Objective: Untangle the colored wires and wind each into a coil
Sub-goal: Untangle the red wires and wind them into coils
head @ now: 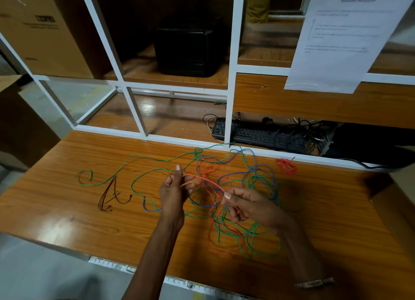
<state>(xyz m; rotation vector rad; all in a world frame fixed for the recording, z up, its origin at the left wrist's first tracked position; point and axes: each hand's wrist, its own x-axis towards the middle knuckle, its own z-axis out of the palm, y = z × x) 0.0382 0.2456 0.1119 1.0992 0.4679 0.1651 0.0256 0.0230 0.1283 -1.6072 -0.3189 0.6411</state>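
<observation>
We pinch the red wire (203, 180) taut between left hand (174, 190) and right hand (241, 206), fingers clamped, to trace it free of the tangle (235, 187).

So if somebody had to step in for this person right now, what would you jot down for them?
Left hand: pinches one end of a red wire stretch, raised above the table.
Right hand: fingers pinch the same red wire further along; the stretch runs between both hands.
Tangle: green, blue and red wires lie knotted under and right of the hands; a green wire trails off left.
Done: one small red coil lies far right near the back edge; a dark brown wire lies apart on the left, loosely bundled.
Left: free the red wire, coil it, then the green and blue.
</observation>
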